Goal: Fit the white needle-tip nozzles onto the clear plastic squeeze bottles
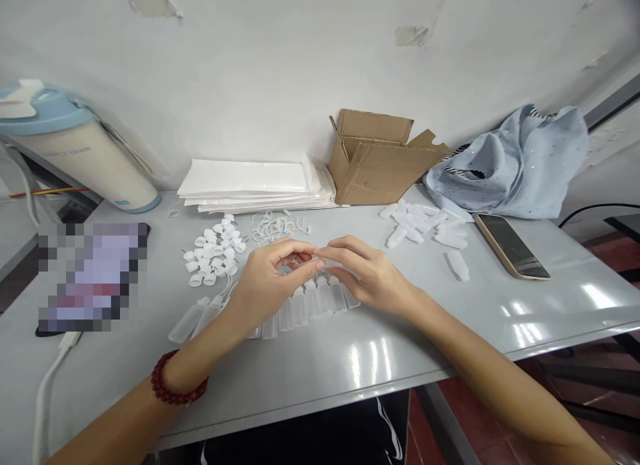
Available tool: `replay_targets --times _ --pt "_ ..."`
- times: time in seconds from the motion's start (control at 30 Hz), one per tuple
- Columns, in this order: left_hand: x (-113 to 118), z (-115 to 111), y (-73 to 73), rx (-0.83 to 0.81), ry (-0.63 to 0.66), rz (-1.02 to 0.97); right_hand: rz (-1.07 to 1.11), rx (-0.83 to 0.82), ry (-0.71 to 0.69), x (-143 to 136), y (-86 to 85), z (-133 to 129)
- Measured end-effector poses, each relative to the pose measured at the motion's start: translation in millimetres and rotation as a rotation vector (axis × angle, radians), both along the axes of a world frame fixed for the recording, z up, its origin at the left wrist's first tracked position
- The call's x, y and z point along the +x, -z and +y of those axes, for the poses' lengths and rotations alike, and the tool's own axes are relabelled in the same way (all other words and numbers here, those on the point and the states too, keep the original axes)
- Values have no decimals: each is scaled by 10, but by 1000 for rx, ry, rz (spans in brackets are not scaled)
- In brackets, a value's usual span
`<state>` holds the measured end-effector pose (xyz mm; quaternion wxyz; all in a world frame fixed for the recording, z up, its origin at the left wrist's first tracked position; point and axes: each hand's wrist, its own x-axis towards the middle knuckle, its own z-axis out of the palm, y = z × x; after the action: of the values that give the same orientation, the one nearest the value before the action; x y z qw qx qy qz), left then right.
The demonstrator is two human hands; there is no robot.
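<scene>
My left hand (270,278) and my right hand (373,275) meet at their fingertips above the middle of the table, both closed in a pinch. Whatever lies between those fingers is hidden or too small to name. Just below them is a row of small translucent plastic bottles (313,301), partly covered by my hands. More bottles (187,321) lie beside my left wrist. Small white caps (204,255), some with thin needle tips, form a pile left of my left hand. Thin white strap loops (280,226) are heaped behind my fingers.
Loose translucent bottles (400,235) lie to the right, near a phone (513,247). Along the wall are white envelopes (250,178), an open cardboard box (387,171) and a light-blue cloth (515,165). A large tumbler (95,158) and a blurred-out device (100,271) with a cable occupy the left.
</scene>
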<state>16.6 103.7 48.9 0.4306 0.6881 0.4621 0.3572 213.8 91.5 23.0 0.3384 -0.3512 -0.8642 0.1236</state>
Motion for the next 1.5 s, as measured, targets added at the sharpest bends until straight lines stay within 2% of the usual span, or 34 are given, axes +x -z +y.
replay_targets --times 0.13,0.3,0.7,0.8,1.0,1.13,1.27,1.37,1.5 --pt "2 -4 12 25 7 32 41 11 11 -7 2 6" --pt "-3 -2 28 8 16 38 129 -51 -19 -17 -37 9" --pt "-34 10 28 33 22 12 433 -552 -11 -56 -144 -38" --pt "-33 7 31 20 0 9 428 -581 -18 -41 -178 -35" --pt "4 -26 25 -37 -43 -20 252 -533 -8 -18 -188 -52" --pt "21 -42 23 39 -50 -4 290 -566 -1 -60 -152 -84" --pt "19 -42 24 18 -39 -1 402 -628 12 -84 -123 -88" --pt "17 -48 55 119 -42 -10 486 -692 5 -76 -130 -74" --pt "30 -49 127 493 -75 93 627 -864 -71 -41 -174 -36"
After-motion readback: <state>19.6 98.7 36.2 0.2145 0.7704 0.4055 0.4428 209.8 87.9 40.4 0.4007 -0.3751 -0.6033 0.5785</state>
